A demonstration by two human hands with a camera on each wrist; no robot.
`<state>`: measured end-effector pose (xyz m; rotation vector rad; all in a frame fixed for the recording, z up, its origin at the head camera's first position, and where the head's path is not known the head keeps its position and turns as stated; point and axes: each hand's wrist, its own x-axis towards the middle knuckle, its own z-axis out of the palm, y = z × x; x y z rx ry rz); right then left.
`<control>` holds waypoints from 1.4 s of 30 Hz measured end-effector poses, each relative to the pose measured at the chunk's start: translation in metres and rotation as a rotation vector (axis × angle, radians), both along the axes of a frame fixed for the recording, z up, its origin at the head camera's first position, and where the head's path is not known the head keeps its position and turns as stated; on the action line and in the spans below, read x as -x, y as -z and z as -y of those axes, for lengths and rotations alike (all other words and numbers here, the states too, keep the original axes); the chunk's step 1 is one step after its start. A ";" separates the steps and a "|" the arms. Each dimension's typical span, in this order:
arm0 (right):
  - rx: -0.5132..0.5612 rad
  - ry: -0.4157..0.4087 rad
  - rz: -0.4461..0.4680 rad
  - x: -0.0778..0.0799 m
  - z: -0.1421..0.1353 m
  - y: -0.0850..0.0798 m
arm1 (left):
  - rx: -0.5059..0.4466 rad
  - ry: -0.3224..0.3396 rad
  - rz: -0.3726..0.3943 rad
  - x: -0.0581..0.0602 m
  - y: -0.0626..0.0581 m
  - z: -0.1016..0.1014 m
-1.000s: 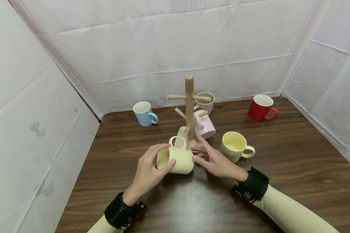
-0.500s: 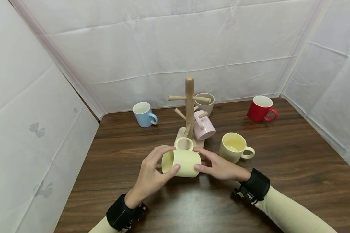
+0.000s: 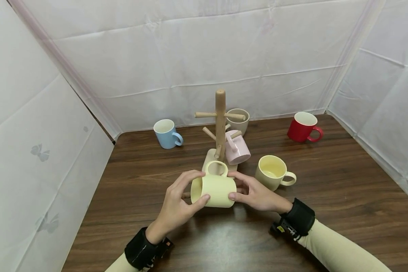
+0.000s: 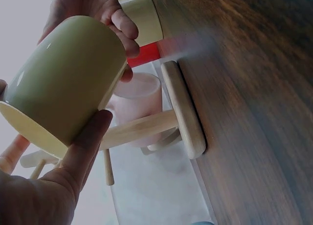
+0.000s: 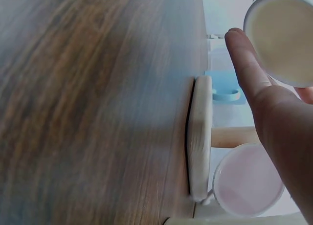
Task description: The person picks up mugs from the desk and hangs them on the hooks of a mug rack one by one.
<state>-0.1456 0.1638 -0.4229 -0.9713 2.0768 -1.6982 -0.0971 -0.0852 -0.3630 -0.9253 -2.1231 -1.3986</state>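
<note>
Between both hands a pale yellow mug (image 3: 219, 191) lies on its side in the air, mouth to the left and handle up. My left hand (image 3: 179, 198) grips its rim end, thumb on the near side and fingers over the top and behind. At the base end, my right hand (image 3: 256, 193) holds it with thumb in front and fingers behind. Just beyond stands a wooden mug tree (image 3: 220, 126) with several pegs. A pink mug (image 3: 237, 147) leans tilted at the tree's right side. In the right wrist view the held mug's round base (image 5: 283, 39) faces the camera.
A second yellow mug (image 3: 271, 173) stands upright close to the right hand. Farther back are a blue mug (image 3: 167, 135) at left, a beige mug (image 3: 239, 122) behind the tree, and a red mug (image 3: 302, 128) at right. White sheeting (image 3: 190, 56) walls the table's back and sides.
The yellow mug has moved slightly right and its handle has turned more upright. The right hand, earlier with fingers spread at the base, now holds that end.
</note>
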 end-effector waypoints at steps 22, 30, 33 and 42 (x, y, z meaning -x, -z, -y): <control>0.086 0.059 -0.020 -0.009 0.000 -0.021 | 0.037 0.079 -0.012 0.007 0.002 0.006; 0.109 0.087 -0.018 -0.004 -0.003 -0.006 | 0.005 0.109 0.033 0.007 0.005 0.007; 0.116 0.108 -0.029 -0.007 -0.001 -0.010 | -0.019 0.116 0.039 0.007 0.006 0.009; 0.123 0.122 -0.123 -0.020 0.007 -0.042 | -0.066 0.119 0.015 0.010 0.005 0.010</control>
